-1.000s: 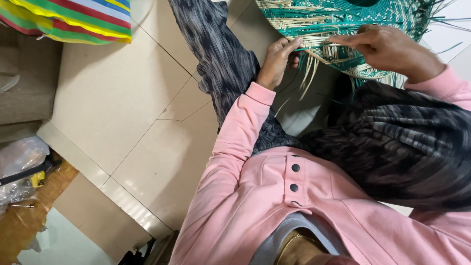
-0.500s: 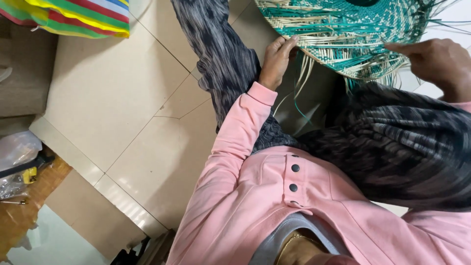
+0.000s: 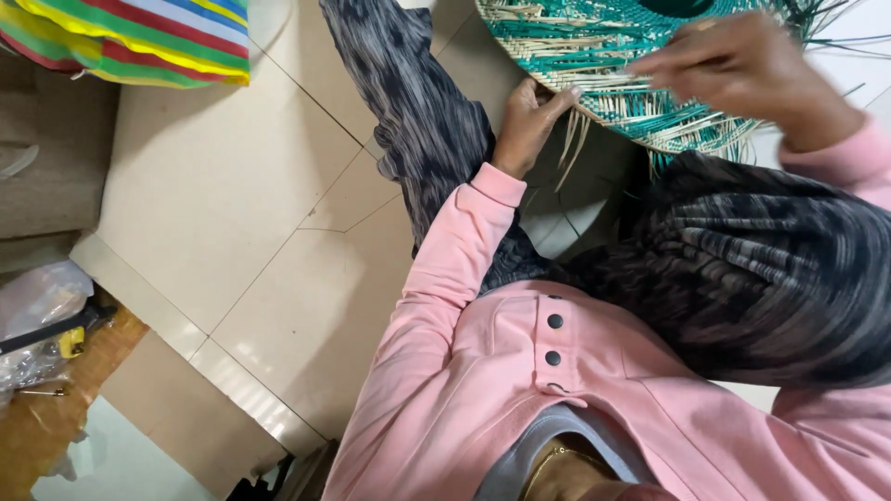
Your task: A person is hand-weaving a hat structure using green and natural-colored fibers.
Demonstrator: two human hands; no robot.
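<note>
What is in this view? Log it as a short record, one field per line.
setting: beige tiled floor, seen from above
worked piece: round woven mat of teal and pale straw strips, loose ends sticking out at its rim
left hand: grips the near edge of the woven mat, thumb on top
right hand: rests on the mat's top, blurred, fingers spread
clothing: pink sleeves, dark patterned trousers
other things: striped bag upper left; plastic bags at left edge
</note>
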